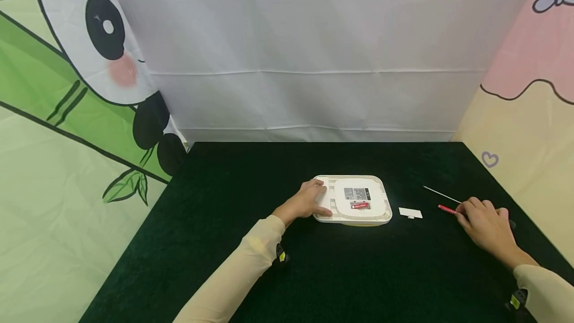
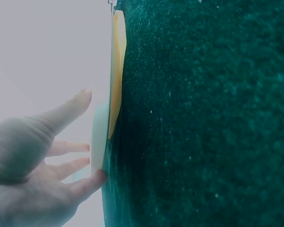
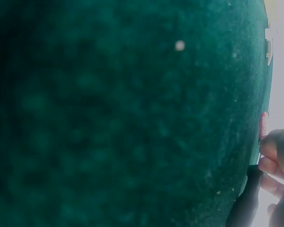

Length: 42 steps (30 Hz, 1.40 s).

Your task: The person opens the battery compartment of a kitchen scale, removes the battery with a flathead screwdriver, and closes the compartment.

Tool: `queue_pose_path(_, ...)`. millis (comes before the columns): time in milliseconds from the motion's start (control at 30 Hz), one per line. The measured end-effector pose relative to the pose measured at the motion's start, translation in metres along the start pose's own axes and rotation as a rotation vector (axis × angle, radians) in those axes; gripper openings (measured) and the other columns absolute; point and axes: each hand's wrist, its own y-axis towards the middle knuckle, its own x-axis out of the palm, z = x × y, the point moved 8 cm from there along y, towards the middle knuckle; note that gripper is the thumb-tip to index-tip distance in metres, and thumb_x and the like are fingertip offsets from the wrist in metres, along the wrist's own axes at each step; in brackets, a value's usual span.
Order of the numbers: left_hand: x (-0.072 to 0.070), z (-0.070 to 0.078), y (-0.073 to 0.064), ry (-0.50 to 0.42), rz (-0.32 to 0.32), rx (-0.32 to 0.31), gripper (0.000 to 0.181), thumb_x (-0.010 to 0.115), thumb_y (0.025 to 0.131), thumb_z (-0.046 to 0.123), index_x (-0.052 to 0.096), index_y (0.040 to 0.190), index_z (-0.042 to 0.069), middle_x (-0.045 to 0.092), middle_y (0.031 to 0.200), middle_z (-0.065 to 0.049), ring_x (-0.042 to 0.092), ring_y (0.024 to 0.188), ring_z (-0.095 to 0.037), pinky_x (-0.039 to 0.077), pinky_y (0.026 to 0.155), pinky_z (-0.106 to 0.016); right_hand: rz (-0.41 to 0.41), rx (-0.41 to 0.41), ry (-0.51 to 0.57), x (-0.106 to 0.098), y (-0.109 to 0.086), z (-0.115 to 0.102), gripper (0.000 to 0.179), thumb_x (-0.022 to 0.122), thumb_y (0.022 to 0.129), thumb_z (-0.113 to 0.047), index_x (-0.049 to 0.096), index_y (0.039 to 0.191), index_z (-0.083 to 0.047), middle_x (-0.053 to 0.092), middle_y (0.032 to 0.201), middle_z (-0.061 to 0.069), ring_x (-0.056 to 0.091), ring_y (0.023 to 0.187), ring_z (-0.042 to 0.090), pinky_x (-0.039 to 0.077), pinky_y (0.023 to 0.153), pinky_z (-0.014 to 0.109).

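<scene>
A flat white device with rounded corners (image 1: 338, 216) lies underside up, showing a printed label (image 1: 357, 194) and a small battery bay. One red battery (image 1: 359, 205) sits in that bay. My left hand (image 1: 307, 198) rests on the device's left end, fingers and thumb spread; the left wrist view shows fingertips on its pale edge (image 2: 100, 137). To the right, my right hand (image 1: 486, 223) pinches the end of another red battery (image 3: 263, 123). A screwdriver lies beneath this hand, its thin shaft (image 1: 440, 194) sticking out and its dark handle (image 3: 246, 201) partly hidden.
A small white battery cover (image 1: 410, 213) with a tab lies between the device and my right hand. Dark green cloth (image 1: 251, 163) covers the table. Printed and white fabric (image 1: 314, 98) hangs behind and along both sides. Something yellow (image 2: 118, 61) shows under the device.
</scene>
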Motion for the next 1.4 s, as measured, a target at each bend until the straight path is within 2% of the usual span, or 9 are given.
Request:
queue_pose_path(567,0.001,0.0,0.002,0.008,-0.001,0.015,0.073,0.076,0.083,0.043,0.05,0.142,0.009,0.033,0.155,-0.006,0.028,0.142,-0.027,0.027,0.118,-0.041,-0.016,-0.017,-0.017,0.002,-0.001,0.001,0.009,0.069,0.087,-0.013,0.067,0.093,-0.007,0.062,0.1,0.019,0.049,0.083,0.032,0.029,0.067,0.047)
queue_pose_path(867,0.0,0.0,0.001,0.028,0.006,0.016,0.073,0.077,0.082,0.044,0.051,0.141,0.009,0.035,0.154,-0.006,0.03,0.141,-0.027,0.027,0.118,-0.04,-0.007,-0.042,-0.027,-0.006,0.01,-0.007,0.012,0.07,0.086,-0.015,0.069,0.094,-0.007,0.061,0.093,0.014,0.048,0.081,0.03,0.028,0.066,0.045)
queue_pose_path(1000,0.0,0.0,0.001,0.026,0.007,0.011,0.072,0.077,0.082,0.043,0.051,0.141,0.009,0.035,0.154,-0.006,0.03,0.141,-0.027,0.028,0.117,-0.041,0.008,-0.091,-0.014,-0.012,0.024,-0.024,0.012,0.071,0.087,-0.016,0.071,0.096,-0.008,0.062,0.094,0.011,0.048,0.083,0.028,0.028,0.067,0.045)
queue_pose_path(1133,0.0,0.0,0.001,0.016,0.01,0.01,0.072,0.077,0.082,0.042,0.051,0.141,0.009,0.034,0.154,-0.006,0.03,0.141,-0.027,0.028,0.117,-0.041,-0.003,-0.142,0.002,-0.014,0.042,-0.05,0.011,0.07,0.088,-0.016,0.071,0.097,-0.01,0.063,0.094,0.008,0.05,0.087,0.029,0.03,0.069,0.045)
queue_pose_path(1400,0.0,0.001,0.001,0.022,0.016,0.013,0.072,0.077,0.082,0.042,0.051,0.14,0.009,0.035,0.153,-0.006,0.031,0.141,-0.027,0.029,0.117,-0.041,-0.109,-0.215,0.02,-0.004,0.076,-0.115,0.008,0.072,0.089,-0.021,0.073,0.095,-0.016,0.066,0.093,0.001,0.05,0.09,0.026,0.033,0.073,0.045)
